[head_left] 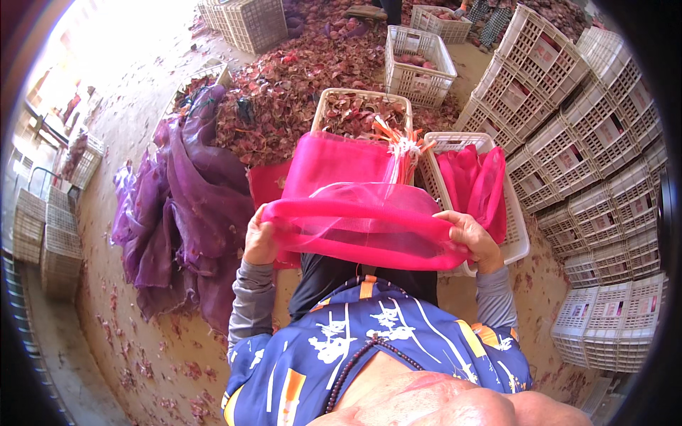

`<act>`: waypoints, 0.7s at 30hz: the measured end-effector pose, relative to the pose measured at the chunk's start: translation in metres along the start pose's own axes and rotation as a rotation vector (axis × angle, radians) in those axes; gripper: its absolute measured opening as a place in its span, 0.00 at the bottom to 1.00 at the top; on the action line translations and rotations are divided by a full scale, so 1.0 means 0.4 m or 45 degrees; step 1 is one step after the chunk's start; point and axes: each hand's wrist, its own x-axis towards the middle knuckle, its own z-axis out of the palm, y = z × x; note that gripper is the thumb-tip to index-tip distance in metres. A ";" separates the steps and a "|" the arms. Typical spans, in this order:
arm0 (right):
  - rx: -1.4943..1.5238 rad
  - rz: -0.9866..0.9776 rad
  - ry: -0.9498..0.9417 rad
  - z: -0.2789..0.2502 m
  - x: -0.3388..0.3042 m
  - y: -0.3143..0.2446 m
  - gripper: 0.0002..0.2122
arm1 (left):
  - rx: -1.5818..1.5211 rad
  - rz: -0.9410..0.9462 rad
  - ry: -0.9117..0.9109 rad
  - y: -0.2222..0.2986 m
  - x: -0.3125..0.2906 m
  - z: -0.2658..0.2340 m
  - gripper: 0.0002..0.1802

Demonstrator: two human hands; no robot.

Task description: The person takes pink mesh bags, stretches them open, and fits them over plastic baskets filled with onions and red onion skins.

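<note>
Stretched wide across my lap is a bright pink mesh bag (369, 238), its hem rolled into a thick band. My left hand (260, 238) is closed on the bag's left end, and my right hand (472, 240) grips the right end, thumb on top. Just beyond it lies a flat pile of pink mesh bags (334, 163). A bundle of orange and white strings (405, 150) rests on that pile's right side. Near my right hand, a white plastic basket (522, 245) holds more folded pink mesh bags (472, 181).
Purple mesh sacks (202, 206) heap on my left. Ahead are a crate of dry onion skins (327, 106), a wide skin heap (284, 92) and a crate of onions (444, 85). Stacked crates (568, 149) wall my right side. Another person's legs (495, 25) show at the far right.
</note>
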 end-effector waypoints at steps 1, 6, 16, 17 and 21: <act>-0.050 -0.156 -0.029 0.025 0.003 0.001 0.21 | 0.237 0.067 0.095 -0.010 0.006 -0.019 0.13; -0.886 -0.258 0.224 0.024 0.025 0.005 0.16 | 0.207 0.118 0.406 -0.045 0.013 -0.034 0.09; 0.372 -0.140 0.266 -0.094 0.065 -0.009 0.14 | 0.724 -0.235 -0.433 -0.018 -0.065 -0.029 0.20; 0.211 -0.051 0.199 -0.078 0.052 -0.022 0.15 | 0.760 0.110 -0.333 -0.032 -0.073 -0.091 0.30; -0.645 -0.316 -0.078 0.013 0.043 -0.036 0.23 | -0.457 -0.052 -0.181 -0.025 0.036 -0.147 0.35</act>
